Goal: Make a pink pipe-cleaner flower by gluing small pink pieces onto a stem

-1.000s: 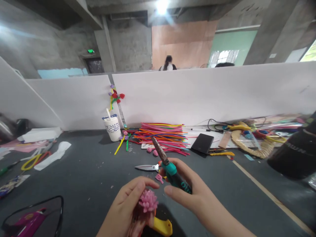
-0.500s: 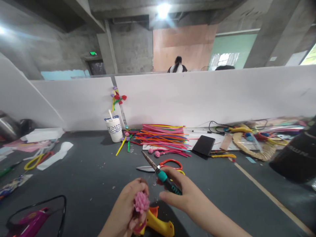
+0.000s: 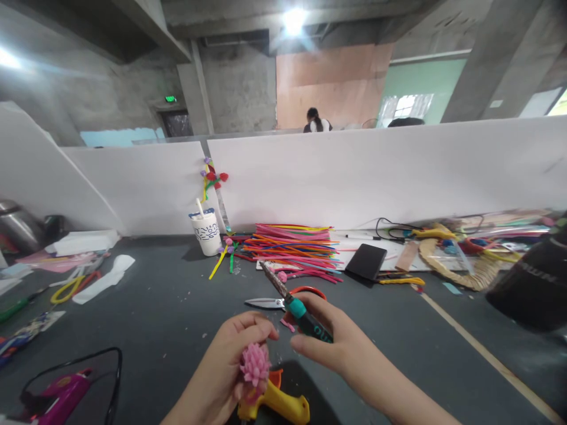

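My left hand (image 3: 225,360) is closed around a pink fuzzy-wire flower (image 3: 256,364), with its petals facing up and its index finger stretched toward the right. In my right hand (image 3: 334,333) is a pointed metal tool with a teal-and-black handle (image 3: 305,319), its long tip angled up and left, away from the flower. A small pink scrap (image 3: 287,324) shows between the two hands. Below the flower lies a yellow glue gun (image 3: 283,402), partly hidden by my left hand. Red-handled scissors (image 3: 268,303) rest on the table beyond, their handles partly covered by my right hand.
Colourful pipe cleaners (image 3: 292,245) are heaped by the white partition (image 3: 376,177). A patterned cup (image 3: 206,233) stands left of them, a black flat case (image 3: 366,261) to the right. A magenta corded tool (image 3: 59,398) lies at lower left; a dark container (image 3: 531,283) stands far right.
The fingers of my left hand have opened out somewhat and the flower shows more fully. My right hand has shifted slightly right with the tool. The pink scrap is now visible between them.
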`<state>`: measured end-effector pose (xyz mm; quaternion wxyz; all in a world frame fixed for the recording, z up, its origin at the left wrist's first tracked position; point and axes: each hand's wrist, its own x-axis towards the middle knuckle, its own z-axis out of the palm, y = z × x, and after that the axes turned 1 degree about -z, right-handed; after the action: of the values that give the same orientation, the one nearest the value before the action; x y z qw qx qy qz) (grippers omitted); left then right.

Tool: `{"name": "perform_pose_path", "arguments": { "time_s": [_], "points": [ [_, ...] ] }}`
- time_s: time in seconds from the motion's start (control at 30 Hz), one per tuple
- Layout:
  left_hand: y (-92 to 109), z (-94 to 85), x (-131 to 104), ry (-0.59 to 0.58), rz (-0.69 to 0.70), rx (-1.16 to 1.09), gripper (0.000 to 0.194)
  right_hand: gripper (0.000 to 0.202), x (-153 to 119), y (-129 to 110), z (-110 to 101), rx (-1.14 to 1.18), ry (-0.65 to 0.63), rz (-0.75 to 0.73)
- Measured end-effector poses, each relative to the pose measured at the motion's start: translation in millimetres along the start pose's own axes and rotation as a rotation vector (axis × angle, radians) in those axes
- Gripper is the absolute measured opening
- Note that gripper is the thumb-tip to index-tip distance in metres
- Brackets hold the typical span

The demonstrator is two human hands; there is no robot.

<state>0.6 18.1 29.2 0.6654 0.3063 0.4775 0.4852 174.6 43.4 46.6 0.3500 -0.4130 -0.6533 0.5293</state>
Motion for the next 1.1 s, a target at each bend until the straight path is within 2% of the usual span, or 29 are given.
{"name": "perform_pose_path", "arguments": {
  "time_s": [0.13,0.27,0.33,0.4,0.57,0.83,1.1],
  "points": [
    [6,8.4,-1,0.024,-0.009,0.039,0.021,0.042,0,-1,-1,-0.02,0.016,0.006],
    [4,15.4,2,0.159,-0.056,-0.025,0.021,0.038,-4,0,4,0.027,0.004,0.004],
    [0,15.2,5,0.181,-0.063,-0.059,0.023,0.038,-6,-2,7,0.042,-0.018,0.004],
    [-4,11.5,7,0.165,-0.055,-0.07,0.023,0.041,-7,-4,9,0.039,-0.024,0.013],
    [-10,-2.1,12,0.026,-0.055,-0.096,0.022,0.043,-2,-5,10,0.043,-0.02,0.033],
    [-12,-7.7,13,0.036,-0.038,-0.151,0.022,0.042,-1,2,9,0.002,0.003,0.036],
    [-15,-14.8,14,-0.084,-0.056,-0.147,0.017,0.039,2,5,4,0.008,-0.019,0.02]
  ]
}}
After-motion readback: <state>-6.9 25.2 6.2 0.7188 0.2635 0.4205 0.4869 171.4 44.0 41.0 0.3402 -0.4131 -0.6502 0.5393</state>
